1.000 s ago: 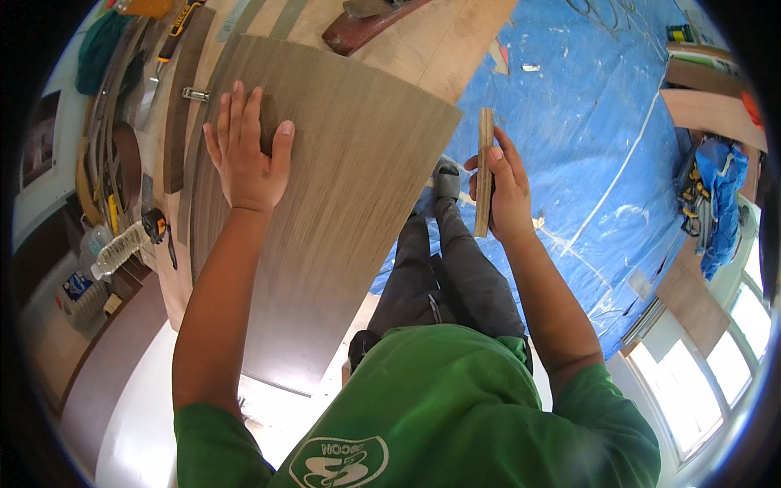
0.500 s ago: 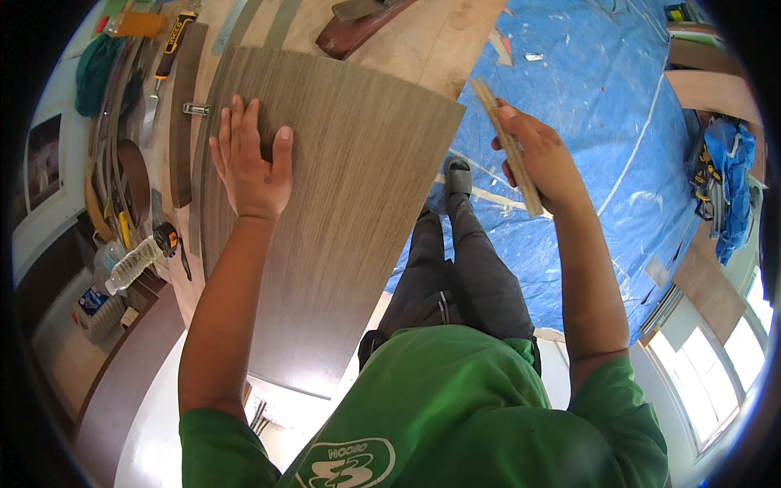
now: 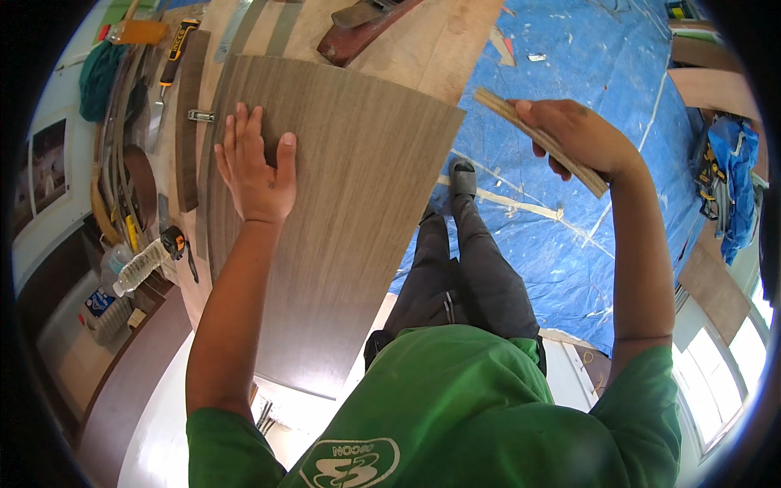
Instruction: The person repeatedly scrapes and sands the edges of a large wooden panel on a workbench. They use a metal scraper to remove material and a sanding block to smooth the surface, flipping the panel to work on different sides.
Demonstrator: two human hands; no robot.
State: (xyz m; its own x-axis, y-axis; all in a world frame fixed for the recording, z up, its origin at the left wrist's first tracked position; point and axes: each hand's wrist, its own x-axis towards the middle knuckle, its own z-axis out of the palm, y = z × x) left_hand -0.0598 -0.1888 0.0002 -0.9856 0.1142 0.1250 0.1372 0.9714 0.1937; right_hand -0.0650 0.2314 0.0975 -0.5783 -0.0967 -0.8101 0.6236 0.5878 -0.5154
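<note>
A large wood-grain panel lies on the workbench in front of me, reaching back along my left side. My left hand rests flat on the panel's left part, fingers stretched forward and thumb apart, holding nothing. In my right hand is a narrow, flat wooden block, gripped along its length. The block is tilted, its far end pointing left toward the panel's far right corner. It is apart from the panel, over the blue sheet. Some of the right fingers are hidden behind the block.
A reddish hand plane lies beyond the panel on the bench. To the left are a putty knife, a small metal hinge, a tape measure and a plastic bottle. A blue tarp covers the floor at right.
My right hand has moved right, away from the panel, and turned the wooden block to a flatter slant. The left hand stays on the panel.
</note>
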